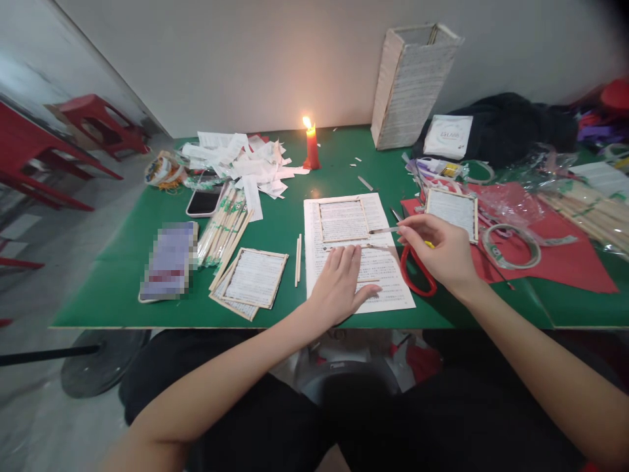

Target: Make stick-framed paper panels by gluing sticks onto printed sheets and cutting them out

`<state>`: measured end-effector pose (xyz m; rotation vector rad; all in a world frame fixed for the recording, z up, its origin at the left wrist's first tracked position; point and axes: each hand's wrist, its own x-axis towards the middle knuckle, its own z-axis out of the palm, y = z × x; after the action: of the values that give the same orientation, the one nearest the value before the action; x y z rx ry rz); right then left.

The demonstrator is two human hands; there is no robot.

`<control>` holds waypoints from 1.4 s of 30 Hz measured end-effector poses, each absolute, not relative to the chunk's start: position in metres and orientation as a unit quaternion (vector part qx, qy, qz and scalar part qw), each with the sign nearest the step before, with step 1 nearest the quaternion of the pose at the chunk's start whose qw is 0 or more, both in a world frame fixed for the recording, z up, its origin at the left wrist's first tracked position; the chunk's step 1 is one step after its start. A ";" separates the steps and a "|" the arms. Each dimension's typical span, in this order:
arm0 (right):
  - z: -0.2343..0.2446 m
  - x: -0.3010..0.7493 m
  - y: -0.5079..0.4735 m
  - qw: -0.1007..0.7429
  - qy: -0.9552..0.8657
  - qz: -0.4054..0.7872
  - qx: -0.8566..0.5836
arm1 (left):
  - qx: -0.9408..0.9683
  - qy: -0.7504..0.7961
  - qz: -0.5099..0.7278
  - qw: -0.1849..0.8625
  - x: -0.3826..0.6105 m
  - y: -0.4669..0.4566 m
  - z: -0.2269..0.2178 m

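Two loose sticks (298,260) beside the sheet (388,278). My left hand (337,285) spread palm-down on the sheet, pinching nothing. Frame (320,221) on the sheet's upper half, just beyond my fingertips. Strip (384,230): tip at the frame's lower right corner, far end pinched in my right hand (439,246). Best practice, I judge: sheet pinned, pinch light, tip low, corner unnudged.

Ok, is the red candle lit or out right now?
Lit: a bright flame burns at the top of the red candle, and a warm glow shows on the wall behind.
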<state>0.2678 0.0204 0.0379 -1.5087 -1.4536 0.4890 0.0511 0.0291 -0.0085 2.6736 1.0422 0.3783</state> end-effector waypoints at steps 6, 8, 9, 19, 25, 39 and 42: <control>0.037 0.269 0.020 0.473 -0.600 0.193 -0.616 | 0.919 0.349 0.129 0.131 0.049 0.032 -0.006; 0.037 0.268 0.020 0.471 -0.602 0.188 -0.617 | 0.920 0.348 0.128 0.129 0.049 0.032 -0.006; 0.037 0.268 0.020 0.471 -0.602 0.187 -0.617 | 0.920 0.347 0.130 0.129 0.049 0.032 -0.006; 0.037 0.268 0.020 0.475 -0.599 0.198 -0.613 | 0.918 0.353 0.133 0.119 0.050 0.032 -0.008; 0.039 0.267 0.019 0.470 -0.602 0.193 -0.616 | 0.921 0.353 0.128 0.106 0.051 0.032 -0.008; 0.038 0.267 0.018 0.469 -0.605 0.194 -0.614 | 0.918 0.369 0.119 0.085 0.052 0.029 -0.005; 0.038 0.268 0.018 0.467 -0.605 0.192 -0.616 | 0.916 0.363 0.133 0.110 0.052 0.030 -0.004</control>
<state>0.2675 0.0185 0.0378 -1.5109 -1.4859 0.4707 0.0519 0.0295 -0.0042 2.6907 1.0678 0.3916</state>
